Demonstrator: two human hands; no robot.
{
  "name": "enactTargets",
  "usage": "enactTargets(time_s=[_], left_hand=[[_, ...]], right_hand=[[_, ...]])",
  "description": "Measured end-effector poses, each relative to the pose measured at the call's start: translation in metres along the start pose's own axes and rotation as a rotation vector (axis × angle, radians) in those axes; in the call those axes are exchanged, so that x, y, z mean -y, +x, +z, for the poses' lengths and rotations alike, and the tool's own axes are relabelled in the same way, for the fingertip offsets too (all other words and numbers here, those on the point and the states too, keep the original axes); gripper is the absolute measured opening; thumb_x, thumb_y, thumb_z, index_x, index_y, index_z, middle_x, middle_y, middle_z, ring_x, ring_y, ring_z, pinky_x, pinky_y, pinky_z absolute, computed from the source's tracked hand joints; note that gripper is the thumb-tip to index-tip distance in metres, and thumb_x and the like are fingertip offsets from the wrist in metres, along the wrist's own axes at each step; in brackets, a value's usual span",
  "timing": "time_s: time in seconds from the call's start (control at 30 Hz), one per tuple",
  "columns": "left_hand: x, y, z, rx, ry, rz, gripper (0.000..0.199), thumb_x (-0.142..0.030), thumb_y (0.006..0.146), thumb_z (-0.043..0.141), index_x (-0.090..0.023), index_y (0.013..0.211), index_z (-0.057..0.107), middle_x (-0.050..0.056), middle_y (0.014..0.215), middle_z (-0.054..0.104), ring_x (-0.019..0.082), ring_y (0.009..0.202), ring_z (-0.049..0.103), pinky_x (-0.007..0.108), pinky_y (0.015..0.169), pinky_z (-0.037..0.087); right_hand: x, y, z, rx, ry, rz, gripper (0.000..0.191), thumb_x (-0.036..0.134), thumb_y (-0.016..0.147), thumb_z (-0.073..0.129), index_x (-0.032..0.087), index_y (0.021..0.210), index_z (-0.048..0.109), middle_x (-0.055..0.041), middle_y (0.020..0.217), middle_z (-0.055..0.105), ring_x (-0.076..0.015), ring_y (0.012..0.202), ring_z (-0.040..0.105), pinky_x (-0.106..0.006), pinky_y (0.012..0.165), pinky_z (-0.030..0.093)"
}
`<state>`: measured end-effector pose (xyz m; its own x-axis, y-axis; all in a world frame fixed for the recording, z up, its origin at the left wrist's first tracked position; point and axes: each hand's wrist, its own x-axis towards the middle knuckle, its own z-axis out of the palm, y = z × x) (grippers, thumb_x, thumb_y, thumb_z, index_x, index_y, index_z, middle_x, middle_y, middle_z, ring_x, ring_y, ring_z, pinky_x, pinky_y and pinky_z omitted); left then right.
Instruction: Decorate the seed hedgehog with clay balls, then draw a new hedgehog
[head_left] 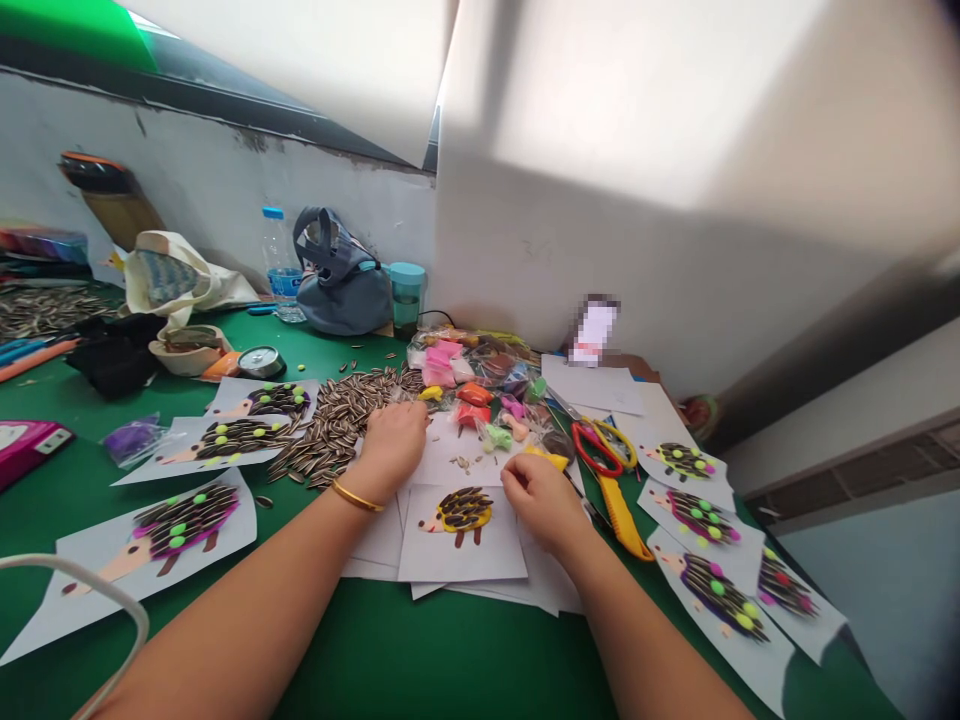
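In the head view my left hand (pixel 394 445), with a gold bangle at the wrist, rests at the right side of a heap of striped sunflower seeds (pixel 326 430). Its fingers are curled down, and what they pinch is hidden. My right hand (pixel 544 495) is closed by the upper right corner of a white card (pixel 420 562); I cannot make out what lies between thumb and finger. On that card a hedgehog (pixel 465 513) has a yellow clay body partly covered with seeds, plus brown legs. A few loose seeds (pixel 466 463) lie on the paper between my hands.
Bagged coloured clay (pixel 474 395) lies beyond my hands. Red-handled scissors (pixel 596 450) and a yellow utility knife (pixel 624 518) lie to the right. Finished-looking hedgehog cards (pixel 195 530) flank both sides. A bottle (pixel 283 275), blue bag (pixel 345 290) and cup (pixel 407 300) stand by the wall.
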<state>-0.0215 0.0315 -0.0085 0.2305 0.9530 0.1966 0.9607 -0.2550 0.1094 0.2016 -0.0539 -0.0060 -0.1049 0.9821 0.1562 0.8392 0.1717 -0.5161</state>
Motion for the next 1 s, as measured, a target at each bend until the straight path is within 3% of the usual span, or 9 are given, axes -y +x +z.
enactTargets(time_s=[0.27,0.4,0.5,0.67,0.87,0.93,1.0], left_hand=[[-0.005,-0.004,-0.006,-0.062,-0.496,0.100,0.033,-0.017,0.088,0.042,-0.023,0.115,0.061,0.007,0.113,0.066,0.022,0.105,0.060,0.034,0.093,0.044],[-0.018,-0.011,-0.008,0.107,-0.945,0.081,0.017,-0.027,0.081,0.056,-0.020,0.096,0.063,0.003,0.090,0.069,0.018,0.083,0.065,0.031,0.078,0.051],[-0.028,-0.018,-0.015,0.287,-1.206,0.111,0.017,-0.029,0.074,0.065,-0.017,0.086,0.063,0.002,0.080,0.068,0.016,0.075,0.065,0.029,0.072,0.052],[-0.038,-0.026,-0.029,0.382,-1.143,0.156,0.019,-0.034,0.074,0.065,-0.015,0.076,0.069,0.003,0.074,0.068,0.016,0.072,0.062,0.026,0.067,0.049],[-0.037,-0.027,-0.032,0.423,-1.036,0.222,0.027,-0.040,0.081,0.058,-0.016,0.076,0.071,0.002,0.072,0.070,0.016,0.071,0.063,0.024,0.066,0.048],[-0.030,-0.022,-0.030,0.385,-0.971,0.245,0.029,-0.039,0.084,0.053,-0.017,0.078,0.070,0.002,0.075,0.070,0.016,0.073,0.063,0.025,0.068,0.048],[-0.019,-0.016,-0.029,0.255,-0.841,0.210,0.031,-0.040,0.087,0.048,-0.019,0.081,0.070,0.003,0.080,0.070,0.017,0.077,0.062,0.026,0.069,0.047]], right_hand=[[-0.008,0.001,0.001,-0.033,0.027,-0.031,0.021,0.020,0.089,0.046,0.021,0.097,0.066,-0.0056,0.096,0.068,-0.0205,0.092,0.058,-0.032,0.081,0.041],[0.000,-0.004,0.002,-0.099,0.120,-0.143,0.021,0.020,0.087,0.052,0.021,0.104,0.064,-0.0047,0.095,0.067,-0.0199,0.091,0.058,-0.033,0.083,0.042],[0.006,-0.007,0.000,-0.136,0.212,-0.246,0.015,0.023,0.086,0.058,0.022,0.100,0.062,-0.0040,0.093,0.066,-0.0193,0.089,0.058,-0.032,0.082,0.043],[0.013,-0.012,-0.005,-0.167,0.265,-0.296,0.008,0.026,0.088,0.057,0.022,0.085,0.062,-0.0029,0.083,0.064,-0.0180,0.081,0.057,-0.031,0.076,0.043],[0.017,-0.013,-0.007,-0.187,0.301,-0.303,0.014,0.026,0.091,0.052,0.024,0.094,0.065,-0.0038,0.088,0.067,-0.0188,0.085,0.059,-0.033,0.080,0.045],[0.016,-0.012,-0.008,-0.192,0.287,-0.308,0.014,0.025,0.091,0.052,0.024,0.090,0.066,-0.0037,0.087,0.067,-0.0192,0.086,0.059,-0.034,0.081,0.045],[0.013,-0.011,-0.007,-0.218,0.267,-0.275,0.013,0.025,0.090,0.054,0.023,0.087,0.066,-0.0041,0.086,0.067,-0.0200,0.086,0.059,-0.035,0.081,0.045]])
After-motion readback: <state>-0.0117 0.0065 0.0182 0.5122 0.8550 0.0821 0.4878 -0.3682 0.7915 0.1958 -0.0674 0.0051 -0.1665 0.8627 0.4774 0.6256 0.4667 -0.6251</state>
